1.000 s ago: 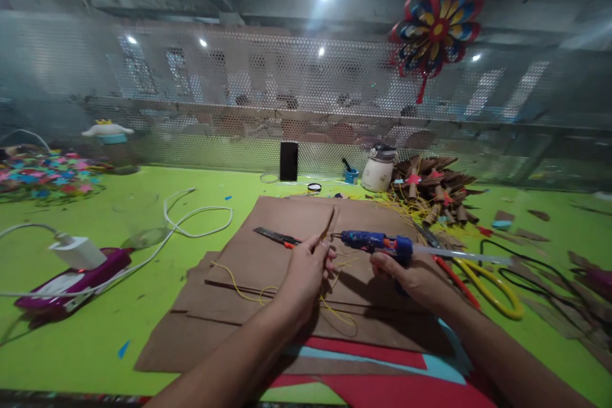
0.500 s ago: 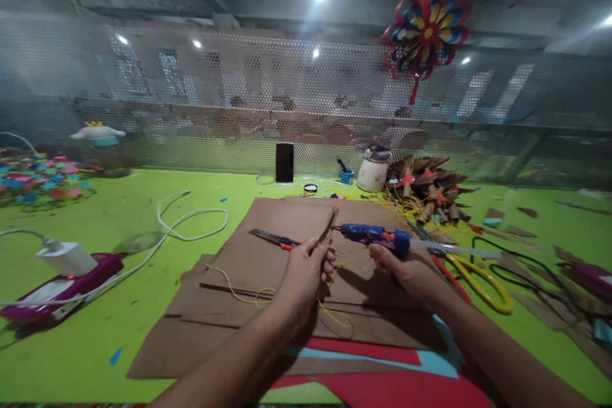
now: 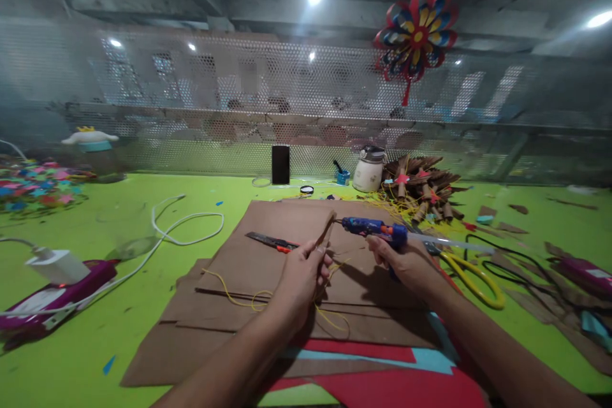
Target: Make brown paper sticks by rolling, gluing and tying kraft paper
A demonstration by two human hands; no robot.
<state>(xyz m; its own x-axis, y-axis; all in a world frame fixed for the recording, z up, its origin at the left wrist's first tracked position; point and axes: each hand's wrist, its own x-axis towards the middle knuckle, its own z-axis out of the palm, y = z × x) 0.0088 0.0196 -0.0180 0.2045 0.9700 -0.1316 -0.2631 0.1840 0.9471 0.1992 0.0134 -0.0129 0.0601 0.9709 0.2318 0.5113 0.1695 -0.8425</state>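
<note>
- The step in hand looks like gluing along the thin brown piece (image 3: 326, 230); it would go best with the nozzle moved slowly along the edge, laying a thin, even bead.
- A low pinch, with fingertips clear of the hot tip, seems the safer grip; the yellow string (image 3: 332, 324) is best out of the glue's path.
- The left hand (image 3: 306, 271), at the centre of the frame, is closed in a pinch on the brown piece's lower end; the piece stands up, tilted, above the fingers.
- The right hand (image 3: 399, 262), right of centre, is wrapped around the blue glue gun (image 3: 373, 229); its trigger finger is hidden.
- The brown piece lies between both hands, its upper part at the nozzle; whether they touch, I cannot tell.
</note>
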